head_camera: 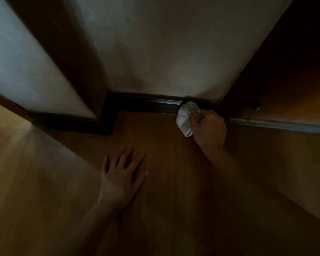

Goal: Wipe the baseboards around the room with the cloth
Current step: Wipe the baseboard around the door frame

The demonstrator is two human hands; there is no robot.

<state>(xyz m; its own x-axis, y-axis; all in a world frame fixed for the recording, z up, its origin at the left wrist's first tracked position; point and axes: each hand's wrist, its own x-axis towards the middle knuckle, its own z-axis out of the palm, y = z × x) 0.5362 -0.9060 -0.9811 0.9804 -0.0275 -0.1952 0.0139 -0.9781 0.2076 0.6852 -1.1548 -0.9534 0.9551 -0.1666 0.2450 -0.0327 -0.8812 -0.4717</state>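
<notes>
1. Plainly, the cloth (184, 119) is a soft, light, white wad. We hold it bunched in our right hand (209, 128), whose fingers (197, 115) are curled round it, and it touches the dark baseboard (146, 104) near the right-hand end of the wall (164, 52)
2. Being limp, it will likely fold and creep inside the grip rather than push back. We judge the best hold to be a full fist round its bulk, with one padded face left bare toward the wood
3. A loose tail hangs below our hand toward the floor (174, 191) and may drag; tucking it in would help
4. The baseboard is stiff and fixed, with a moulded upper lip. The cloth should mould into that ledge if we press from behind it
5. Our left hand (121, 174) lies flat on the floor, its fingers (137, 159) straight and spread, holding nothing; it seems to prop us
6. The light is dim, so we cannot tell whether the cloth is damp or dry; damp, it would weigh a little more and slide less
7. Just right of the cloth the board meets a corner beside a pale floor track (277, 124), a tight spot for a bulky wad
</notes>
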